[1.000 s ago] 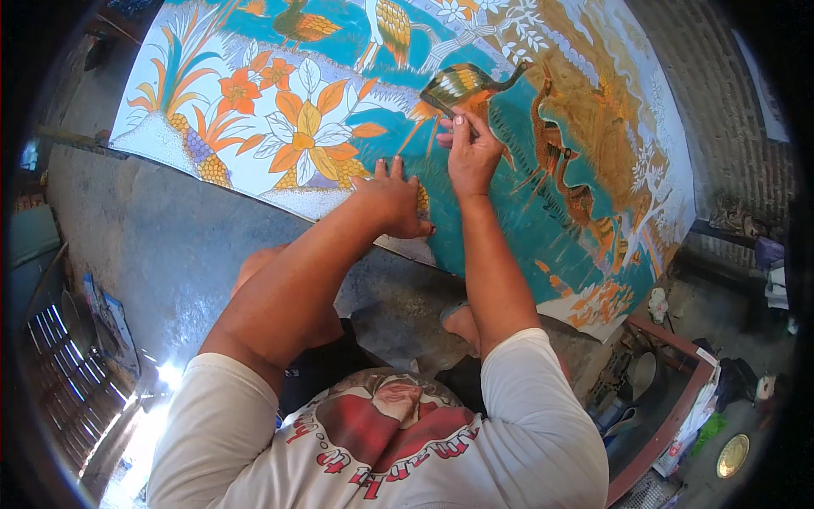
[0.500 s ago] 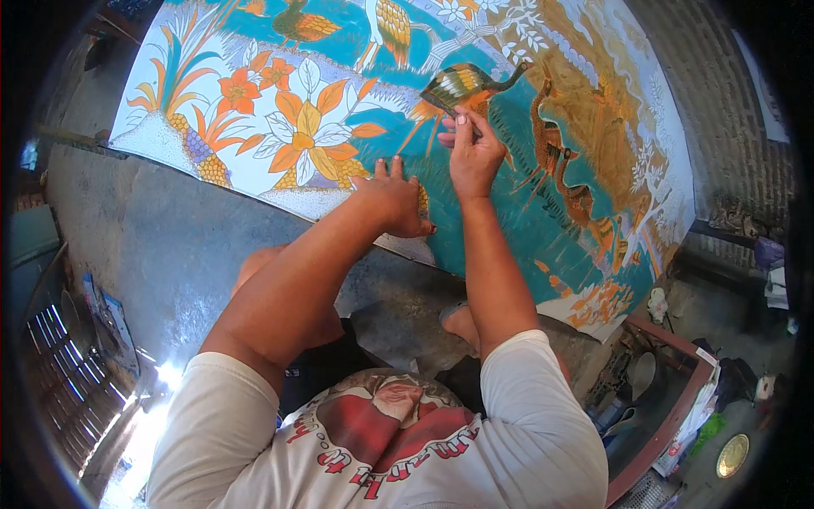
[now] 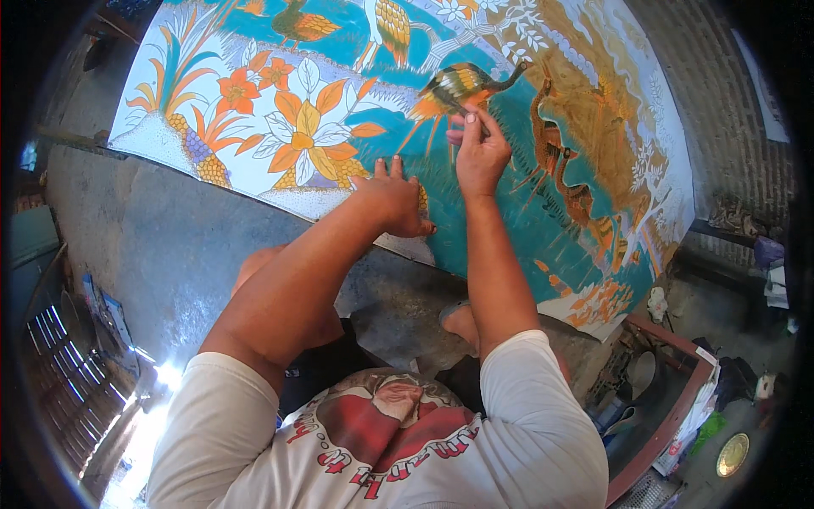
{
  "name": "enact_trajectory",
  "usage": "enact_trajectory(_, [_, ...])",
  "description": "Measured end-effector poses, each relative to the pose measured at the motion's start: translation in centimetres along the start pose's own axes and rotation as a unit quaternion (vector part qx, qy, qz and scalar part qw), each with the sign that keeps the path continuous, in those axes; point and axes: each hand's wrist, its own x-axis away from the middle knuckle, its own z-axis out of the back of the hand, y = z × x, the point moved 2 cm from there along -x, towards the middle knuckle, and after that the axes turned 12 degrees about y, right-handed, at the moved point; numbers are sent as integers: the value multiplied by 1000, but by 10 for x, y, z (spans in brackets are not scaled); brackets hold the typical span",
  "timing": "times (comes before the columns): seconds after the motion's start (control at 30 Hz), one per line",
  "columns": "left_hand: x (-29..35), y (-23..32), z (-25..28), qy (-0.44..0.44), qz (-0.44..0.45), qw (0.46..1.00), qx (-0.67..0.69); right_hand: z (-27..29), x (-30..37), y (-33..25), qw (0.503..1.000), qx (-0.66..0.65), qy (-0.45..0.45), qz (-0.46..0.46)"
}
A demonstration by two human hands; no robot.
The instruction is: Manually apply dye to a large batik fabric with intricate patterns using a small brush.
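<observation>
In front of the person, the sheet (image 3: 500, 246) has coloured birds (image 3: 462, 82) but uncoloured white leaves (image 3: 309, 78), the left hand (image 3: 392, 202) spread flat on it, the right hand (image 3: 482, 157) pinched narrow, holding what I cannot tell.

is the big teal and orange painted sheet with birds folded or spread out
Spread out: the large teal-and-orange painted sheet lies open, birds and flowers showing, under the bare left hand.

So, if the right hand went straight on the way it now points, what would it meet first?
The right hand would likely meet the painted bird first; the hand's height above the painted sheet is unclear.
</observation>
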Motion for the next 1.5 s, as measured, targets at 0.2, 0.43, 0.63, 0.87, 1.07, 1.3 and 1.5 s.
enact_trajectory(0.2, [-1,1,-1,0,4,1000,-1,-1,-1,1,1000,-7,-14,-5])
enact_trajectory(0.43, [1,2,1,2,5,1000,-4,-1,0,6,1000,5,-16,-21])
enact_trajectory(0.63, [1,2,1,5,6,1000,0,0,5,3,999,32,-28,-14])
enact_trajectory(0.87, [1,2,3,0,2,1000,1,-1,3,3,999,40,-32,13])
enact_trajectory(1.07, [0,0,0,6,2,1000,1,-1,7,-6,998,48,-22,22])
enact_trajectory(1.3, [0,2,1,6,0,1000,2,-8,10,0,999,23,-30,17])
enact_trajectory(1.5, [0,1,2,4,-2,1000,3,-9,12,5,999,12,-37,9])
